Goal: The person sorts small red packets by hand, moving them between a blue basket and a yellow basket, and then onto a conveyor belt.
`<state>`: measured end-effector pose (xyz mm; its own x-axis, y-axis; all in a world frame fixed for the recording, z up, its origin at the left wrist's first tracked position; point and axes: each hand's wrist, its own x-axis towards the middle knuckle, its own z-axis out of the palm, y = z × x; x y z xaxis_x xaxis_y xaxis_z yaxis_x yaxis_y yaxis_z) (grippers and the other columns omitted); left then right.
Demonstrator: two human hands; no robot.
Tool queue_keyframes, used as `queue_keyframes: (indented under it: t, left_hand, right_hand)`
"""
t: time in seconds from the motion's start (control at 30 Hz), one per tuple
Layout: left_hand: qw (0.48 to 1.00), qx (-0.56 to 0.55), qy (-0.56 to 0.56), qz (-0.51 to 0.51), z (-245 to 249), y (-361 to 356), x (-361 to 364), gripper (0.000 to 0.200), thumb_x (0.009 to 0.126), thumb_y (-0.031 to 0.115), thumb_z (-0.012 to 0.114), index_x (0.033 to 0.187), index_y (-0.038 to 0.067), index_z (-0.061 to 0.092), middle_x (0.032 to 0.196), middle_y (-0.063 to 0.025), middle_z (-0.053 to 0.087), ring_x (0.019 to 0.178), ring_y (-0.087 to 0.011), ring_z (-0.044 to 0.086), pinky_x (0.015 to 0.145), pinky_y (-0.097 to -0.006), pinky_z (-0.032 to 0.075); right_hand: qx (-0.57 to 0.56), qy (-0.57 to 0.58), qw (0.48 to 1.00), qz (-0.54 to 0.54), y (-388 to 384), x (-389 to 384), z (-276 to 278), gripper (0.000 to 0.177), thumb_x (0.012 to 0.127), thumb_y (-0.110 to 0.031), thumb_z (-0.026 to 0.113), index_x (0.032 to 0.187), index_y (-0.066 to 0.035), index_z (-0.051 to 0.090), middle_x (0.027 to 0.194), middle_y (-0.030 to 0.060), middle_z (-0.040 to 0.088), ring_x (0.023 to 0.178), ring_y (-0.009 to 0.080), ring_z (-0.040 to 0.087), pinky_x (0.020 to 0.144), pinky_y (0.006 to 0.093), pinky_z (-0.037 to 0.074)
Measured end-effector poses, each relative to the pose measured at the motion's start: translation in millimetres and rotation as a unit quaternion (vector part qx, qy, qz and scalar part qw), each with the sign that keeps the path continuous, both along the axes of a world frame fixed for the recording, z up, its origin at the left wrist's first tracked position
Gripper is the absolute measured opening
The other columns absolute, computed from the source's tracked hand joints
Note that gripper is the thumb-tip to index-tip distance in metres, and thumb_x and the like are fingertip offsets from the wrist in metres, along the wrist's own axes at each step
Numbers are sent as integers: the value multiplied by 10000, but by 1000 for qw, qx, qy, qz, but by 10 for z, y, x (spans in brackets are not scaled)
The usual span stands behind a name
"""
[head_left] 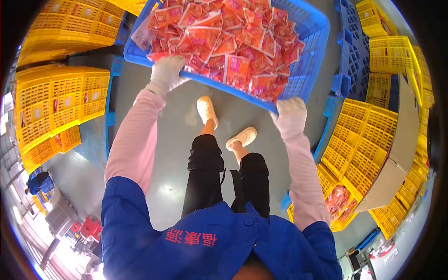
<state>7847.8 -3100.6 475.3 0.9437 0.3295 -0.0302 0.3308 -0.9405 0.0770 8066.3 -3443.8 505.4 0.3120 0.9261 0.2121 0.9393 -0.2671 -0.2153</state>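
Note:
A blue plastic basket (305, 70) full of small red and orange packets (233, 46) is held out over the grey floor. My left hand (168, 75), in a white glove, has its fingers wrapped round the near rim towards the left. Round the rim's right near corner closes my right hand (290, 117), gloved in white too. The basket tilts slightly in view, its right near corner lower in the picture. A pale label sits at its left end. Both thumbs or fingertips partly disappear behind the rim.
Stacked yellow crates (60, 100) line the left side. More yellow crates (359, 144) stand on the right, beside a cardboard sheet (396, 149). A blue pallet (352, 56) stands at the upper right. Another person (38, 183) is at the far left. My feet are on the grey floor.

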Motion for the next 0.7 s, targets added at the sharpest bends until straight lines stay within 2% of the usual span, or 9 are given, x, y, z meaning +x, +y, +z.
queue_keyframes:
  t: [0.17,0.27,0.37,0.43,0.53,0.6,0.63,0.67,0.7]
  left_hand:
    - [998,33,-52,12,-86,-41,-52,345,779,457,703,834,123,637,869,-57,651,840,-296,654,735,-422,527]
    - [999,41,-14,25,-90,-194,-162,345,770,458,728,880,137,666,923,-54,680,884,-284,672,751,-432,536]
    - [998,41,-37,36,-66,-362,-404,364,758,472,749,867,132,676,884,-69,685,862,-292,680,749,-431,532]
    - [998,-3,-34,44,0,-520,-610,352,726,406,780,866,106,660,884,-88,673,841,-317,664,748,-446,521]
    - [997,-36,-25,62,51,-827,-951,365,706,432,784,843,117,659,854,-86,668,826,-306,668,731,-441,519]
    - [996,-30,-19,87,52,-1110,-1212,391,683,458,790,834,122,660,831,-85,659,819,-300,668,729,-433,519]
    - [994,-29,-10,105,108,-1292,-1378,409,668,473,794,834,123,662,822,-83,655,816,-300,667,731,-429,519]
    - [992,-49,2,113,192,-1449,-1557,422,658,483,796,836,123,665,818,-80,652,818,-299,666,738,-432,520]
    - [990,-68,14,120,270,-1618,-1711,435,648,492,799,837,124,668,815,-78,649,819,-297,665,746,-435,521]
  right_hand:
    - [10,-51,998,-20,-17,0,-44,331,581,-271,836,691,-132,556,654,46,582,689,254,588,767,404,473]
    - [-3,-80,996,-39,-87,-162,-60,329,608,-288,836,692,-128,561,683,49,609,736,254,602,764,399,472]
    - [-35,-83,991,-100,-152,-391,-16,321,629,-302,836,713,-112,591,717,67,633,793,276,609,781,409,483]
    - [-74,-88,983,-140,-223,-626,91,312,650,-312,827,744,-95,623,754,87,655,837,308,611,809,423,493]
    - [-148,-56,978,-137,-404,-923,298,322,682,-339,814,789,-83,652,816,134,679,924,370,607,852,456,489]
    - [-135,-68,984,-90,-638,-1117,274,345,701,-363,808,813,-76,652,838,159,679,950,397,599,857,474,486]
    - [-101,-58,991,-58,-773,-1238,292,356,704,-351,821,827,-64,650,863,168,675,942,410,594,851,481,485]
    - [-134,31,988,-71,-839,-1402,502,341,687,-301,841,830,-61,647,893,165,670,931,405,592,843,485,481]
    - [-81,88,992,-51,-973,-1362,388,351,686,-287,844,876,-65,648,909,160,666,921,404,590,840,483,479]
